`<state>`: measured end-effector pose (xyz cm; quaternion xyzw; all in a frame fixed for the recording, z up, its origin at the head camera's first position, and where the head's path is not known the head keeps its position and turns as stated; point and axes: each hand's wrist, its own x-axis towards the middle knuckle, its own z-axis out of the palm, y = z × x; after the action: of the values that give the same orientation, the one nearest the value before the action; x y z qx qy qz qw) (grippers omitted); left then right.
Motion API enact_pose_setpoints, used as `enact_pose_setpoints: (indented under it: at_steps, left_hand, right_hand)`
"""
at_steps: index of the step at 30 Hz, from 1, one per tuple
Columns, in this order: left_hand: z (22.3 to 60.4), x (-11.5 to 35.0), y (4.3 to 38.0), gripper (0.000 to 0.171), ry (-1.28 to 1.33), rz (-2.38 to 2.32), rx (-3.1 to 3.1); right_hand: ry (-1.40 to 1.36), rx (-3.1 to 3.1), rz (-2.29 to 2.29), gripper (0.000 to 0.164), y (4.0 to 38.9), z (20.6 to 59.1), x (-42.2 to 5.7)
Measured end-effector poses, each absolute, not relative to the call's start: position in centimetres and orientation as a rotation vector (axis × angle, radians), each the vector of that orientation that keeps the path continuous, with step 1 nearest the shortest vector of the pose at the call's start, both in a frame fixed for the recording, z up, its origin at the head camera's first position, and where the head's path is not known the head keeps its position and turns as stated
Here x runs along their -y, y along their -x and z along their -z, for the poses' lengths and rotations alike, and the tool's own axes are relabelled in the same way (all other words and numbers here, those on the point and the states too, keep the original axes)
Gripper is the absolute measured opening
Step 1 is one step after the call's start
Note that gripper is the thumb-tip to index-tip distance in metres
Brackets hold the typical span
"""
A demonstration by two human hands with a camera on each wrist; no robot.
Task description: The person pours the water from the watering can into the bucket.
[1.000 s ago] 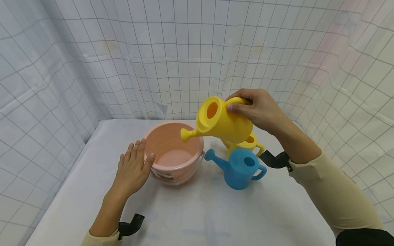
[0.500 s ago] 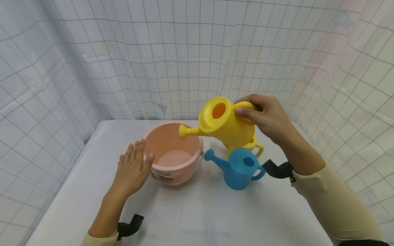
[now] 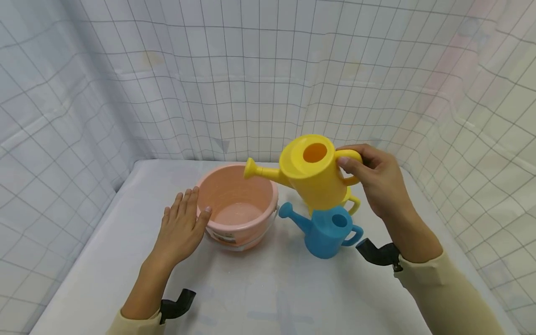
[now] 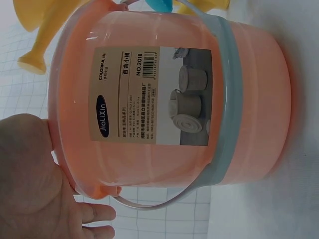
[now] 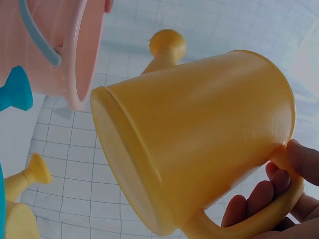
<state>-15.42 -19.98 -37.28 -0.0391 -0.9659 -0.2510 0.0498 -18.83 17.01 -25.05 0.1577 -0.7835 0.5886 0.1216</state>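
Note:
My right hand grips the handle of a yellow watering can, held in the air with its spout over the pink bucket's right rim. In the right wrist view, fingers curl through the can's handle. The pink bucket stands upright, and the part of its inside that shows has nothing in it. My left hand rests at the bucket's left rim with fingers straight. In the left wrist view, the palm lies by the rim, near the printed label.
A blue watering can stands right of the bucket, its spout toward it. Behind it is a second yellow watering can, mostly hidden by the held one. White grid-patterned sheets surround the white table.
My right hand has moved right and down, and the held watering can has tipped back from a spout-down tilt to nearly level. The left hand and bucket have stayed put.

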Motion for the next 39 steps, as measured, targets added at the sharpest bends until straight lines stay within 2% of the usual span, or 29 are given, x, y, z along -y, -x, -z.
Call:
enact_pose_setpoints:
  at_steps: [7, 26, 39]
  left_hand:
    - [37.2, 20.0, 15.5, 0.073, 0.122, 0.776, 2.942]
    - [37.3, 20.0, 15.6, 0.073, 0.119, 0.759, 2.937]
    - [37.3, 20.0, 15.6, 0.073, 0.122, 0.760, 2.939]
  right_hand:
    - [-0.517, 2.039, -1.969, 0.022, 17.9, 26.3, -17.4]
    - [-0.348, 2.016, -2.020, 0.023, 14.8, 29.5, -17.8]
    - [-0.433, 1.910, -2.163, 0.016, 13.6, 31.9, -18.1]
